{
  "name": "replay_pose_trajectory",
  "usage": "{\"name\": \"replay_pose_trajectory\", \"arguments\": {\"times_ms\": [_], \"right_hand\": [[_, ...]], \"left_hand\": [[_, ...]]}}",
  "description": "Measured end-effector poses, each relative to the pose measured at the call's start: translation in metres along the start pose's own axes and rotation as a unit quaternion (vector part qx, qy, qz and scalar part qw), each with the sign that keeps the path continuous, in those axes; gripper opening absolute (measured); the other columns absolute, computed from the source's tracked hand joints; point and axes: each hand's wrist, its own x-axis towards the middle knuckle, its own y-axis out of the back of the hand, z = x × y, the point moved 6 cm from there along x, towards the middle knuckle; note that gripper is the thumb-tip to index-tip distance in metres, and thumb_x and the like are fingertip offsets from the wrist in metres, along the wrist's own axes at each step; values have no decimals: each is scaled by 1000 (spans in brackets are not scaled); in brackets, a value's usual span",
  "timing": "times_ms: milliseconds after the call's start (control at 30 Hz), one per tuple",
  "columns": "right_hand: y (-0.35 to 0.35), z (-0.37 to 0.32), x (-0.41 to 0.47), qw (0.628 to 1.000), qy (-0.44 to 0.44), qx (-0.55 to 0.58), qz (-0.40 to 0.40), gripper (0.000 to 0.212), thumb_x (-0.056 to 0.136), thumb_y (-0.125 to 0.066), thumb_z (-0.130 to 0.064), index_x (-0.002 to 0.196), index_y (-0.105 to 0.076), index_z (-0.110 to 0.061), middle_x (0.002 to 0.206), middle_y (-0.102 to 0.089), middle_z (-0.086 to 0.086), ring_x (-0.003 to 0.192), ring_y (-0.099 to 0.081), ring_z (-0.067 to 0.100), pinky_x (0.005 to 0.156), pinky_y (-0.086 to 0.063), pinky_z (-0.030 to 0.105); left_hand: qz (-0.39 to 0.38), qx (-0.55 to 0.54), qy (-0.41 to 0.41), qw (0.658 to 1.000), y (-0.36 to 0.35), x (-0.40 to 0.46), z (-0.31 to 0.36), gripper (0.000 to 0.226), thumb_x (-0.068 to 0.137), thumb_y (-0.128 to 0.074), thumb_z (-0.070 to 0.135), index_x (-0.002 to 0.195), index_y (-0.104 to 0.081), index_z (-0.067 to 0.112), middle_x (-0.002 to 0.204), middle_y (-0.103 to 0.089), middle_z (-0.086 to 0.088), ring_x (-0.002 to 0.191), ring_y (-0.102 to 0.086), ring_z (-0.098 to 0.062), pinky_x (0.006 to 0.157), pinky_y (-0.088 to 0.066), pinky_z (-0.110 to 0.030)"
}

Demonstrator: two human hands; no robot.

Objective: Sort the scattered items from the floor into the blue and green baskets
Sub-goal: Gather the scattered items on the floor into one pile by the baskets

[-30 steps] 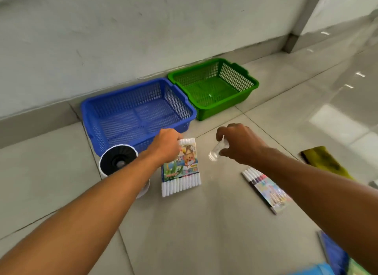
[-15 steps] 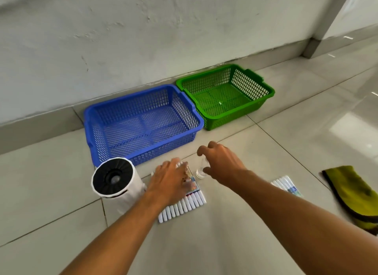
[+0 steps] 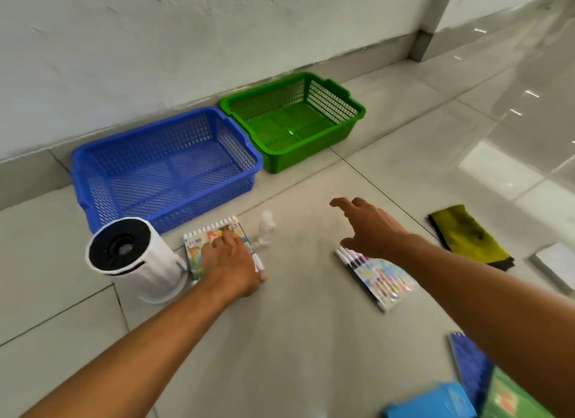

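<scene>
Pale floor tiles are carrying everything. I am pressing my left hand [image 3: 228,263] on the marker pack [image 3: 217,246] before the blue basket [image 3: 168,165]; it looks light, flat, slippery, so I would pinch one edge. My right hand [image 3: 368,228] is hovering open, holding nothing.

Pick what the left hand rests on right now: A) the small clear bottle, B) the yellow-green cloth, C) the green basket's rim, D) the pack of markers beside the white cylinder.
D: the left hand lies on the pack of markers, next to the white cylinder.
</scene>
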Motion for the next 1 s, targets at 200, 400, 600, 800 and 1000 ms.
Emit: {"name": "replay_pose_trajectory", "arguments": {"times_ms": [200,400,600,800,1000], "right_hand": [[-3,73,-77,996,-81,-13,-28,75,84,-73,-34,146,-31,-29,129,-50,6,104,-60,25,83,-54,41],[-39,92,-182,988,-102,-13,-115,72,75,-75,-54,136,-43,-32,129,-51,-1,109,-55,21,90,-49,38],[-87,75,-268,985,-70,-77,-136,75,86,-66,-39,150,-28,-30,148,-38,-3,133,-38,21,107,-34,39],[-103,49,-279,987,-117,-71,-89,54,93,-60,-36,141,-40,-25,135,-43,5,123,-44,26,102,-37,41],[-104,21,-264,982,-115,-41,-141,46,92,-62,-26,134,-44,-19,125,-50,7,116,-53,27,89,-48,38]], "left_hand": [[-57,-2,-179,982,19,-46,111,56,85,-58,59,123,-55,18,131,-56,-7,119,-55,-27,90,-40,-32],[57,-97,-257,960,15,-39,199,111,69,-61,76,151,-9,24,153,-20,-16,139,-25,-33,109,-26,-45],[55,-66,-227,970,-2,-13,231,138,52,-46,97,151,17,24,159,10,-22,148,8,-35,114,-2,-59],[106,-60,-232,965,-10,-24,219,100,72,-55,76,148,-27,18,152,-23,-25,139,-23,-42,109,-29,-50],[195,103,-373,901,6,-82,188,31,78,-67,18,101,-67,-2,96,-70,-22,81,-69,-30,64,-53,-31]]}}
